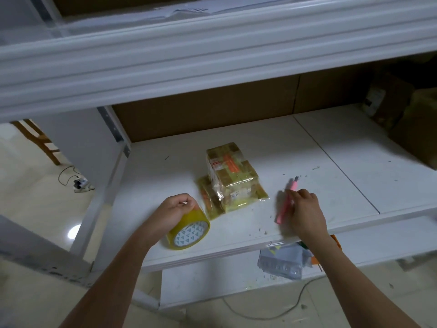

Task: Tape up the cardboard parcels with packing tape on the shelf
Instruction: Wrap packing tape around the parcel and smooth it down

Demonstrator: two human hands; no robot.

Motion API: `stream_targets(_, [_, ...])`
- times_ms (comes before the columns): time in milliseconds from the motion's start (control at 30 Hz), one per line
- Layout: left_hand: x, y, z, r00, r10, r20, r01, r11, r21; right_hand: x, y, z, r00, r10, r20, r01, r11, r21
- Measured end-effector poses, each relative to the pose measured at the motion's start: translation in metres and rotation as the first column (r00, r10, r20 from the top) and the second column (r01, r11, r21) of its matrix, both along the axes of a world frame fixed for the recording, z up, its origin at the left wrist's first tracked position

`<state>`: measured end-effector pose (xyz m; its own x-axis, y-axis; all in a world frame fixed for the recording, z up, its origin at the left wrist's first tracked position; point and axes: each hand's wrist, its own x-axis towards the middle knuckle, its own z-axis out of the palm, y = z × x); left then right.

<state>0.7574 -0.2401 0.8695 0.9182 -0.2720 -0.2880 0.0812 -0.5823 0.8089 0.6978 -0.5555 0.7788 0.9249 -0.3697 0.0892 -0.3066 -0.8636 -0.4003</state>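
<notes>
A cardboard parcel (230,176) wrapped in shiny yellowish tape stands in the middle of the white shelf (272,147). A flatter taped parcel (208,200) lies under its near left side. My left hand (173,209) grips a roll of yellow packing tape (189,230) that rests on the shelf near the front edge, left of the parcels. My right hand (305,209) pinches a pink utility knife (287,200) just above the shelf, right of the parcels; the knife is blurred.
Brown cardboard boxes (406,129) stand at the back right of the shelf. The upper shelf beam (212,58) hangs overhead. A lower shelf holds a grey plastic bag (283,261). Small scraps dot the shelf. A cable and plug (79,182) lie on the floor at left.
</notes>
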Motion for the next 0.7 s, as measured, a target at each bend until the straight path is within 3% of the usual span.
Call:
stream_targets(33, [0.0,0.0,0.0,1.0,-0.007,-0.004,0.007,1.0,0.005,-0.002,0.003,0.003,0.999,-0.036,0.004,0.036,0.999,-0.008])
stream_targets(100, [-0.002,0.001,0.001,1.0,-0.017,-0.011,0.017,1.0,-0.006,-0.01,0.017,0.014,0.984,-0.07,0.161,0.073,0.997,-0.014])
stream_targets(200, [-0.004,0.003,0.0,1.0,-0.026,-0.008,0.026,0.999,-0.037,-0.021,0.063,0.03,0.885,0.203,0.419,-0.251,0.966,0.064])
stream_targets(267, [-0.004,0.005,-0.001,0.999,-0.032,-0.001,0.032,0.998,-0.051,-0.022,0.104,0.036,0.859,0.33,0.39,-0.452,0.848,0.277])
stream_targets(300, [-0.005,0.005,-0.001,0.999,-0.038,0.002,0.038,0.998,-0.054,-0.018,0.121,0.037,0.871,0.336,0.357,-0.468,0.789,0.399])
stream_targets(400, [-0.008,0.004,0.0,0.999,-0.049,-0.008,0.048,0.994,-0.095,0.002,0.158,0.04,0.94,0.224,0.255,-0.339,0.674,0.656])
stream_targets(567, [-0.011,0.016,0.002,0.998,-0.05,-0.025,0.045,0.985,-0.167,0.022,0.179,0.039,0.97,0.091,0.227,-0.239,0.552,0.799])
stream_targets(700, [-0.016,0.034,0.003,0.997,-0.074,-0.011,0.071,0.98,-0.186,0.027,0.183,0.04,0.969,0.162,0.185,-0.243,0.499,0.832])
